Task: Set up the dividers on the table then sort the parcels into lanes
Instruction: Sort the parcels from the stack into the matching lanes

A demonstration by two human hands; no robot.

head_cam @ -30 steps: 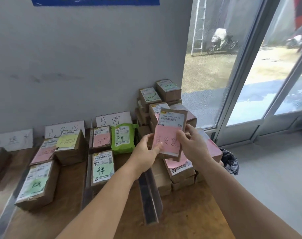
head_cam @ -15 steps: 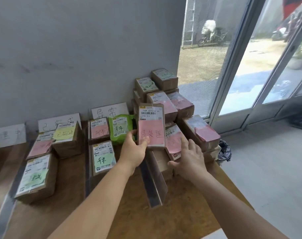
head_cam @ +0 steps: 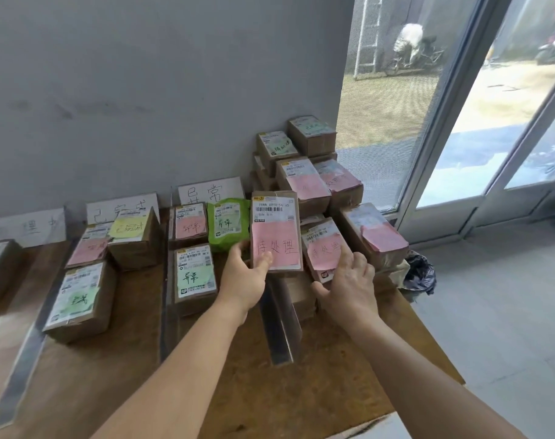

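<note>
- Head view — your left hand (head_cam: 243, 277) grips the pink-noted parcel (head_cam: 276, 234) upright at the right of the table (head_cam: 238, 391), thumb across its note; your right hand (head_cam: 349, 285) rests with loose fingers on a second pink parcel (head_cam: 325, 248).
- Seat the held parcel flat right of the near divider (head_cam: 279, 324) — the stack crowds it, and the table edge falls off just right.

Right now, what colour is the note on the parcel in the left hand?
Pink, seen in the head view on the parcel the left hand grips.

head cam | looks forward-down | close over table (head_cam: 244, 391) | single view
</note>
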